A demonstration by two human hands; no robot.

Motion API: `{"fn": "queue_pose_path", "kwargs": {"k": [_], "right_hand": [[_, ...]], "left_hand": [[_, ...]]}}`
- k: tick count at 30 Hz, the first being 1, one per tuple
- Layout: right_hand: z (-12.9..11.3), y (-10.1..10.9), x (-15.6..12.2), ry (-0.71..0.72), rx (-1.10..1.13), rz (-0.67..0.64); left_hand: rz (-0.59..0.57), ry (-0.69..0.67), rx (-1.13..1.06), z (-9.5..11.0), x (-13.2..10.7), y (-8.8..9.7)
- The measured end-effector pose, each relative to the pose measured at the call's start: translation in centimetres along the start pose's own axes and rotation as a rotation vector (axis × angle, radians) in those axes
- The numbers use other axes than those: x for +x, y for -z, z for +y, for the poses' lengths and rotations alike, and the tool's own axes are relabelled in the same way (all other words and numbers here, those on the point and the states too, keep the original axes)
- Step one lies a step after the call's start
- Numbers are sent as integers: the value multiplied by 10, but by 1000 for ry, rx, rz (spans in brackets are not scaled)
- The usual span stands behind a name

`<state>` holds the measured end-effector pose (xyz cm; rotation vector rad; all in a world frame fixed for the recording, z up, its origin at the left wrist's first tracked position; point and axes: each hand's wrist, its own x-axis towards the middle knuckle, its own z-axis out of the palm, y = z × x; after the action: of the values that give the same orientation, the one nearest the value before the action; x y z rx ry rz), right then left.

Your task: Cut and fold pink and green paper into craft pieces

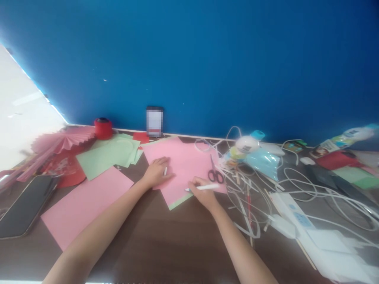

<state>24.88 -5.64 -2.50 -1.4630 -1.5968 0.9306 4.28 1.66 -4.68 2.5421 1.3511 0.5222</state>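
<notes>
A pink paper sheet (183,165) lies in the middle of the dark table, over a green sheet whose edge shows at its near corner. My left hand (156,172) rests on the sheet's left part, fingers curled round a small white object, perhaps a pen cap. My right hand (204,193) holds a white pen (203,187) with its tip on the sheet's near edge. Black-handled scissors (215,173) lie on the sheet just right of my right hand.
A second pink sheet (85,205) and green sheets (109,156) lie to the left, with a dark phone (25,207), pink paper fans (62,142) and a red tape roll (103,128). A phone (154,121) leans on the blue wall. White cables (296,189), bottles and papers crowd the right.
</notes>
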Motion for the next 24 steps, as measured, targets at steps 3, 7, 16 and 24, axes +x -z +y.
{"fn": "queue_pose_path", "kwargs": {"k": [3,7,16,24], "right_hand": [[0,0,0,10,-43,-9],[5,3,1,-2,10,27],[10,11,3,27,-92,31],[10,12,1,64,-116,-55]], "left_hand": [[0,-1,8,0,0,-1],[-4,2,10,-2,0,-2],[3,-5,2,-2,0,-2],[0,0,-11,-2,0,-2]]}}
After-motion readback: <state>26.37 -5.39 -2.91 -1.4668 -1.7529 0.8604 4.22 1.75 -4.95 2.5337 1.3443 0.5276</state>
